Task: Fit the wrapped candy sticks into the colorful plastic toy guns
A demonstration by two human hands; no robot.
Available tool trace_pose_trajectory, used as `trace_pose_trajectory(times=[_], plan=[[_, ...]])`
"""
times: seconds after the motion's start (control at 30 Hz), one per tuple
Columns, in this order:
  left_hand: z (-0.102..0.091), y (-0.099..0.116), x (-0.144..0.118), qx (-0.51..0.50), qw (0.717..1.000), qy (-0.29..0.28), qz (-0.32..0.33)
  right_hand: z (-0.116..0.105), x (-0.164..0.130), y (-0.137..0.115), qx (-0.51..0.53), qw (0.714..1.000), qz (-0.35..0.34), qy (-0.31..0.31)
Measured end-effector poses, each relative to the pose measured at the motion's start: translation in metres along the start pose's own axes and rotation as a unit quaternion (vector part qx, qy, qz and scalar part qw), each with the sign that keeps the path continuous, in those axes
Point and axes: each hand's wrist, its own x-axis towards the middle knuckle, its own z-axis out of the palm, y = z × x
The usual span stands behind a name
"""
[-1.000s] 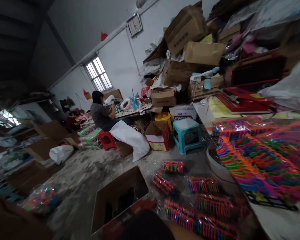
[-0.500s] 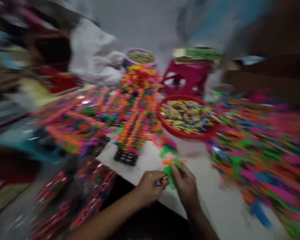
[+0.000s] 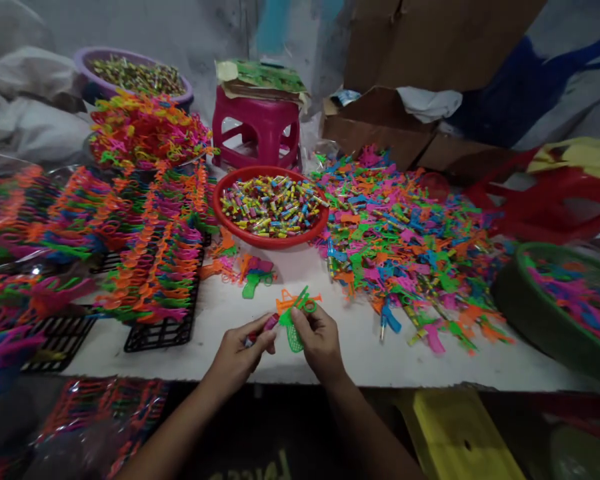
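Observation:
My left hand (image 3: 244,347) is closed around small wrapped tubes, and a pink-red tube end (image 3: 271,322) sticks out between thumb and finger. In my right hand (image 3: 321,339), thumb and fingers pinch a green plastic toy gun (image 3: 295,337) with a lattice-patterned grip. An orange toy piece (image 3: 285,298) shows just beyond it; whether it is held or lies on the table I cannot tell. The two hands are close together but apart, above the white table (image 3: 365,360). Just ahead lies another green toy gun (image 3: 251,287), beside several orange ones.
A red basin (image 3: 275,243) of small colourful tubes stands ahead. To the right spreads a large pile of toy guns (image 3: 410,233), then a green tub (image 3: 517,313). Toys stand in rows on black racks (image 3: 157,337) at left. A pink stool (image 3: 256,113) is behind.
The view has swung to the right and sharpened, bringing the green tub into sight. Both hands keep their hold on the tubes and the green toy gun.

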Motion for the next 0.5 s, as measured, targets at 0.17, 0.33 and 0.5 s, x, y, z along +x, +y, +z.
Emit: trace_pose_trajectory(times=[0.17, 0.33, 0.5], plan=[[-0.003, 0.001, -0.009, 0.006, 0.999, -0.027, -0.015, -0.002, -0.006, 0.0, -0.008, 1.0, -0.015, -0.018], [0.0, -0.002, -0.011, -0.058, 0.998, -0.024, -0.03, -0.005, -0.011, -0.004, -0.006, 0.999, -0.033, -0.007], [-0.002, -0.011, -0.007, -0.06, 0.997, -0.039, -0.03, -0.003, -0.009, -0.005, -0.012, 0.999, -0.034, -0.002]])
